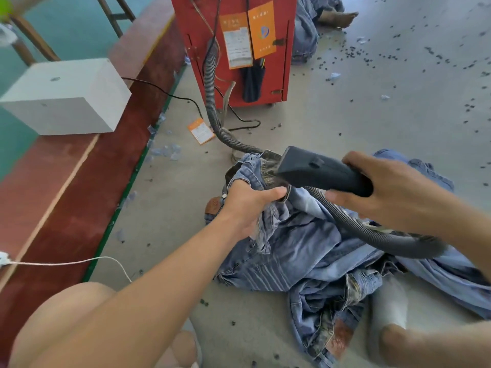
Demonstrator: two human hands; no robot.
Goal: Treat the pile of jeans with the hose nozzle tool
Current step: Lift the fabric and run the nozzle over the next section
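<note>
Your left hand (248,205) bunches the waistband of the top jeans (300,243), lifting it off the floor pile so the nozzle (316,171), gripped in your right hand (385,189), meets taut denim just above

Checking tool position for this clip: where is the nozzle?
In the head view, right of centre: the right hand grips the nozzle, its mouth on the jeans waistband that the left hand holds.

The grey floor (345,115) carries a jeans pile (305,251) at five o'clock, a red cabinet (233,49) at twelve, an orange tag (201,130) between.
</note>
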